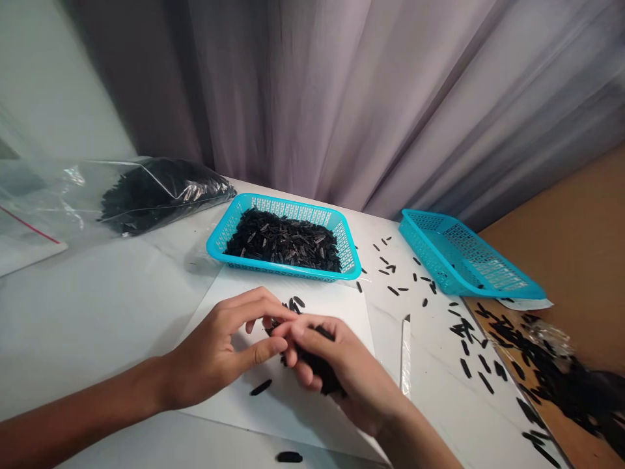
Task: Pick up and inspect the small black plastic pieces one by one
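Note:
My right hand (336, 365) is closed around a clump of slim black seed-like pieces (319, 371); their exact kind I cannot make out. My left hand (234, 339) meets it at the fingertips, thumb and fingers stretched out and apart. Whether a small piece sits between the touching fingertips is hidden. Below both hands lies a white sheet (219, 407), with a few loose black pieces (261, 387) on it. Just beyond the hands stands a blue plastic basket (227, 262) partly filled with the same black pieces.
A clear plastic bag (83, 195) bulging with black pieces lies at the left. Another blue basket (452, 277) stands at the right, a few specks in it. Black pieces (463, 332) are scattered over the table's right side and a brown surface (581, 312). A grey curtain (303, 98) hangs behind.

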Available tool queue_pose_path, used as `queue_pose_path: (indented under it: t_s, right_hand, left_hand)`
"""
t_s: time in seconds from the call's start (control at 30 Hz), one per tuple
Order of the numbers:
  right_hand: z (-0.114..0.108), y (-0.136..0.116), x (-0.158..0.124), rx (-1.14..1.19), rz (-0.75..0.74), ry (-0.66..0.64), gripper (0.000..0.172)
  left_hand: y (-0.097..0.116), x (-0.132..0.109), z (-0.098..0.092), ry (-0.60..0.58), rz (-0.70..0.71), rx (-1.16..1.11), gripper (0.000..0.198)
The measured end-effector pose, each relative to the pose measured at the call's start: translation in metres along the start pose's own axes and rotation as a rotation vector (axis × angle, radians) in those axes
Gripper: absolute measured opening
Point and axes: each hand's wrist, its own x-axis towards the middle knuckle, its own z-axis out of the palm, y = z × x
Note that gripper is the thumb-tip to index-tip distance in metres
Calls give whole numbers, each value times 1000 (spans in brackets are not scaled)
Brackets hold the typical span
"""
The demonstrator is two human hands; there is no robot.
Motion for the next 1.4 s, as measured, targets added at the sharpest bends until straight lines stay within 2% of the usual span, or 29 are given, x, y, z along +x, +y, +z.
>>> queue_pose_path:
  t_s: [0.07, 0.1, 0.17, 0.2, 0.3, 0.37, 0.53, 0.63, 0.7, 0.83, 0.9, 0.97, 1.1, 1.2, 1.4]
  right_hand:
    - [-21, -12, -1, -192, -109, 155, 33]
    - [-34, -18, -2, -349, -175, 304, 35]
    - [-63, -29, -4, -874, -245, 680, 42]
    - [-76, -33, -4, -979, -245, 779, 39]
    - [-102, -33, -1, -1162, -245, 966, 25]
    - [-106, -25, 5, -1252, -246, 1003, 21]
    - [-99, -8, 18, -1372, -245, 959, 22]
    - [-98, -14, 14, -1360, -255, 949, 23]
    - [-92, -21, 8, -1317, -257, 892, 22]
    - [-56, -23, -2, -1169, -228, 579, 27]
    - [-32, -15, -5, -964, -249, 402, 28]
    - [-14, -6, -6, -833, -287, 331, 27]
    - [-2, 6, -5, -694, -361, 345, 24]
    - [-5, 7, -5, -632, -383, 383, 22]
    - [-2, 4, -9, -581, -385, 364, 19]
  left_hand:
    - [-1, 1, 1, 33, -48, 21, 19]
    - [-1, 1, 2, 44, -73, 26, 18]
    - [-1, 1, 3, 47, -105, 29, 16]
    - [-1, 1, 3, 40, -110, 27, 16]
    - [0, 0, 4, 11, -103, 24, 16]
    - [1, -1, 4, -6, -91, 24, 16]
    - [1, -3, 5, -34, -38, 28, 16]
    - [-1, -4, 5, -23, 25, 21, 15]
    - [-1, -3, 5, 5, 57, 26, 14]
    - [-1, -1, 4, 120, 108, 137, 18]
    - [-1, 1, 3, 183, 154, 186, 24]
    - [-2, 2, 4, 232, 221, 206, 21]
    - [1, 1, 3, 283, 306, 213, 8]
    - [6, 1, 1, 331, 312, 182, 9]
    - [11, 1, -1, 358, 297, 145, 9]
